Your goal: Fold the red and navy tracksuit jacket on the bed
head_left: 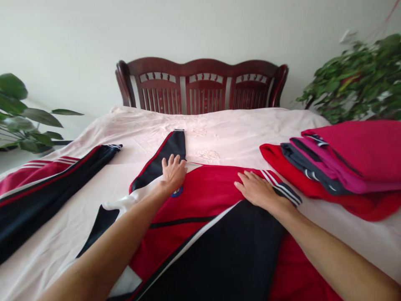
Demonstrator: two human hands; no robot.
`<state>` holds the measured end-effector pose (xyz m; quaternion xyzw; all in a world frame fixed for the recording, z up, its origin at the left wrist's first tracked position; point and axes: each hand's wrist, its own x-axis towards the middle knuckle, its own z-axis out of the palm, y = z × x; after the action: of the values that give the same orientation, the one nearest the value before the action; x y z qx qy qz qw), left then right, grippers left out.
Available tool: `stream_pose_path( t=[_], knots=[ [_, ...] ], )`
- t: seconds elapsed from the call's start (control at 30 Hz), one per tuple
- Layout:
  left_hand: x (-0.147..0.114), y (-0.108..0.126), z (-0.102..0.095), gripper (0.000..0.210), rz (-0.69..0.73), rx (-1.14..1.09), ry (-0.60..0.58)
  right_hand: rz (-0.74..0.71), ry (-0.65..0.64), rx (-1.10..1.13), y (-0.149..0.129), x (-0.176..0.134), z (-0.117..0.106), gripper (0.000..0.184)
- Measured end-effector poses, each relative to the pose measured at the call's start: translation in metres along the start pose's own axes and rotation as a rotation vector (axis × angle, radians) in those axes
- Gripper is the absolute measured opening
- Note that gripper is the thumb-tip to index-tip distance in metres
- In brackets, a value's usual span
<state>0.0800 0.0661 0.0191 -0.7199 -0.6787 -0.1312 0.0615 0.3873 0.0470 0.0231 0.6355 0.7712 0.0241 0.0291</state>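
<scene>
A red, black and white track jacket [206, 196] lies spread on the bed in front of me. My left hand [174, 171] rests flat on it near a small round badge, where a black sleeve [166, 154] stretches toward the headboard. My right hand [255, 189] presses flat on the red cloth next to a white-striped cuff [282, 188]. Both hands have their fingers apart and hold nothing.
Black and red track trousers [46, 184] lie at the left on the pale pink sheet [225, 129]. A stack of folded red, magenta and dark clothes [338, 167] sits at the right. A dark wooden headboard [202, 85] stands behind, with leafy plants [360, 79] on both sides.
</scene>
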Motion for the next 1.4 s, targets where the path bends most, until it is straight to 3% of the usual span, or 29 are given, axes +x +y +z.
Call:
stream_pose_path(
  t=[0.13,0.4,0.5,0.63,0.73,0.87,0.97,1.07,1.17,1.23,1.3,1.4],
  knots=[
    [0.020,0.010,0.009,0.036,0.188,-0.070,-0.053,0.003,0.031,0.000,0.014,0.006,0.001,0.065],
    [0.048,-0.006,0.019,0.030,0.037,0.018,0.058,-0.031,-0.042,0.050,0.014,0.045,0.000,0.069],
    [0.058,-0.014,0.019,0.033,-0.016,0.048,0.093,-0.063,0.018,0.019,0.005,0.062,-0.003,0.064],
    [0.056,-0.019,0.017,0.034,0.033,0.072,0.086,-0.109,0.133,-0.011,0.001,0.072,0.005,0.056],
    [0.034,-0.019,0.010,0.037,0.089,0.072,0.071,-0.118,0.156,-0.007,0.003,0.073,0.011,0.054],
    [-0.024,-0.031,-0.008,0.056,0.109,0.103,-0.020,-0.099,0.149,-0.029,0.003,0.072,0.009,0.052],
    [-0.077,-0.057,-0.021,0.060,0.183,0.131,-0.163,-0.089,0.109,-0.053,-0.002,0.070,0.001,0.049],
    [-0.119,-0.088,-0.029,0.063,0.147,0.114,-0.190,-0.079,0.097,-0.044,-0.007,0.060,-0.013,0.047],
    [-0.134,-0.103,-0.033,0.064,0.102,0.071,-0.182,-0.094,0.137,0.080,-0.007,0.037,-0.024,0.051],
    [-0.134,-0.100,-0.037,0.062,0.075,0.057,-0.185,-0.192,0.168,0.203,-0.003,0.015,-0.025,0.052],
    [-0.133,-0.089,-0.044,0.057,0.034,0.062,-0.179,-0.313,0.191,0.279,0.007,-0.009,-0.016,0.051],
    [-0.143,-0.072,-0.057,0.049,-0.016,0.092,-0.151,-0.355,0.276,0.295,0.027,-0.040,0.016,0.050]
  ],
)
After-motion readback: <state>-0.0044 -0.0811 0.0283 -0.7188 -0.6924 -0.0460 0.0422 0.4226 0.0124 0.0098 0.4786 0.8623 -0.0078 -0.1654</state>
